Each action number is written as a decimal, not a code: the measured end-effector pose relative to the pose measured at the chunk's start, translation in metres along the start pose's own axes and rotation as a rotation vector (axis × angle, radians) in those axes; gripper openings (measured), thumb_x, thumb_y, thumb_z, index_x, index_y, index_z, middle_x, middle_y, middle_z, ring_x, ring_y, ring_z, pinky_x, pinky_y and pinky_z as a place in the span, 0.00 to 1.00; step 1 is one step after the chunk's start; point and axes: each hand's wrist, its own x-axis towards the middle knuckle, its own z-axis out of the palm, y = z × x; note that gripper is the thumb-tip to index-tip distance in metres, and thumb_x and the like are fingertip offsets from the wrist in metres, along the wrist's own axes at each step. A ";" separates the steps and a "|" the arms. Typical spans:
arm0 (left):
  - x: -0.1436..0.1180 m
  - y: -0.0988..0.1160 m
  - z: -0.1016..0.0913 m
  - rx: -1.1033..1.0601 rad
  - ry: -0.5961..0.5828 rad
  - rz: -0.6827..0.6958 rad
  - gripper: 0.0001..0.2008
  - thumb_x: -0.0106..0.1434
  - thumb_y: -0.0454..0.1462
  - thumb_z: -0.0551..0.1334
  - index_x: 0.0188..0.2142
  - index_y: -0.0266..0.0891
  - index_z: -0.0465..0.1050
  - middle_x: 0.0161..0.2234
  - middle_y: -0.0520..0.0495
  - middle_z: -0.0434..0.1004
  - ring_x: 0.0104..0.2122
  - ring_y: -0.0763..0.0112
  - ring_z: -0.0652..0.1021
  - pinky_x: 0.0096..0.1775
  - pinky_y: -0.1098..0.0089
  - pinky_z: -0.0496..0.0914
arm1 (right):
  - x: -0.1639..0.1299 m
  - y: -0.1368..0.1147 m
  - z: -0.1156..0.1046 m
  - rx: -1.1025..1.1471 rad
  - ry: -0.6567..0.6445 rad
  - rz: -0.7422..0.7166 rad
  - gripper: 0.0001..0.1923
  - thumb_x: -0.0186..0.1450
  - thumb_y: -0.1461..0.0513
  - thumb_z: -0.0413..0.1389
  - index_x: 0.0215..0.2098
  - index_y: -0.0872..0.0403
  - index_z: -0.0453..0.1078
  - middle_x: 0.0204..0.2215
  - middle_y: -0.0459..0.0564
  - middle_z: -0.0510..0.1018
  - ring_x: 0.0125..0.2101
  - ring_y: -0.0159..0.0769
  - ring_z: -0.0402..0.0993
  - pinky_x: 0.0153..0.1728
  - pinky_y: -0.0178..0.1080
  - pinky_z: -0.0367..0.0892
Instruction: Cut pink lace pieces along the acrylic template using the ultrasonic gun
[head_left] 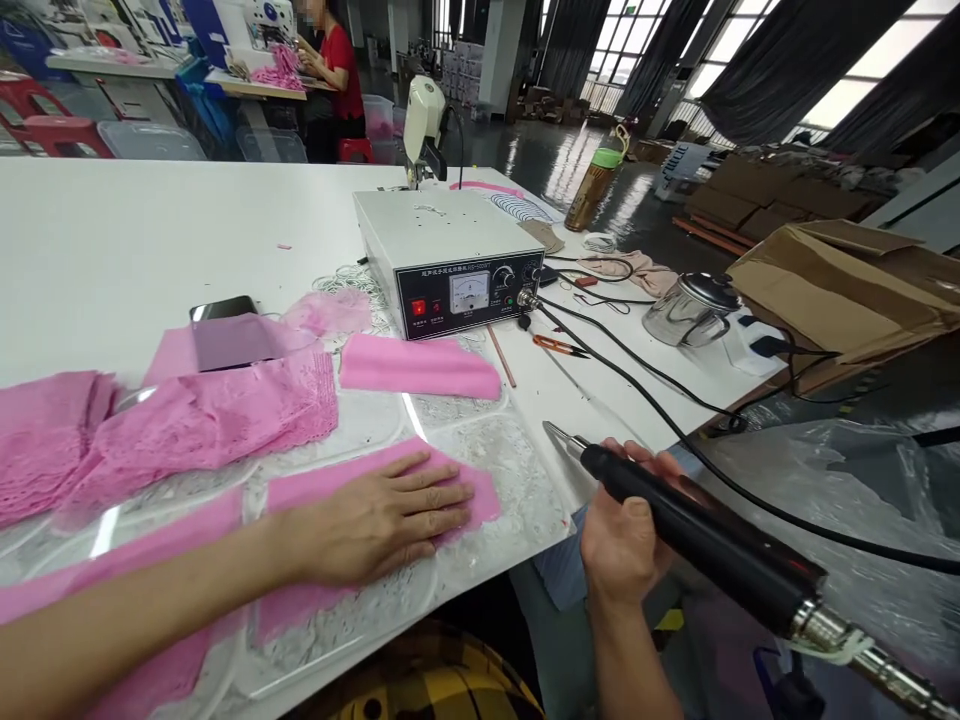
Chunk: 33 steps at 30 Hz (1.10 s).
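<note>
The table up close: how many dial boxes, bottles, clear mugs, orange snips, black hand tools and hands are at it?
Dial box: 1
Bottle: 1
Clear mug: 1
Orange snips: 1
Black hand tool: 1
Hands, left and right: 2
Total: 7

Place: a sewing workshop, evidently
Sewing machine: standing at eleven o'clock
Co-worker: sitting at it
Bench: carrying flat pink cloth at seven o'clock, a metered control box at twelve
Cardboard: lying piled at two o'clock
Windows: lighting the floor at one o'clock

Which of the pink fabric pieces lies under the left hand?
The flat piece before the brighter pink strip; only this one has the left hand on it.
</note>
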 end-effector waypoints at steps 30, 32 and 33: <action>-0.003 0.002 0.014 -0.033 0.045 -0.032 0.22 0.74 0.44 0.49 0.63 0.39 0.62 0.66 0.46 0.58 0.66 0.58 0.59 0.68 0.57 0.42 | 0.019 -0.061 0.004 0.570 -0.158 0.127 0.10 0.56 0.58 0.55 0.34 0.54 0.72 0.26 0.44 0.69 0.19 0.30 0.66 0.19 0.38 0.64; -0.003 0.002 0.015 -0.029 0.048 -0.029 0.22 0.74 0.44 0.49 0.63 0.40 0.62 0.66 0.46 0.58 0.66 0.58 0.59 0.68 0.57 0.42 | 0.019 -0.060 0.004 0.572 -0.161 0.129 0.10 0.55 0.58 0.56 0.34 0.54 0.72 0.26 0.43 0.69 0.19 0.30 0.66 0.19 0.38 0.64; -0.003 0.002 0.015 -0.030 0.052 -0.028 0.22 0.74 0.44 0.50 0.63 0.40 0.62 0.65 0.46 0.58 0.66 0.58 0.59 0.68 0.57 0.42 | 0.019 -0.060 0.004 0.572 -0.164 0.129 0.10 0.55 0.58 0.56 0.34 0.54 0.72 0.25 0.43 0.69 0.19 0.30 0.66 0.19 0.38 0.64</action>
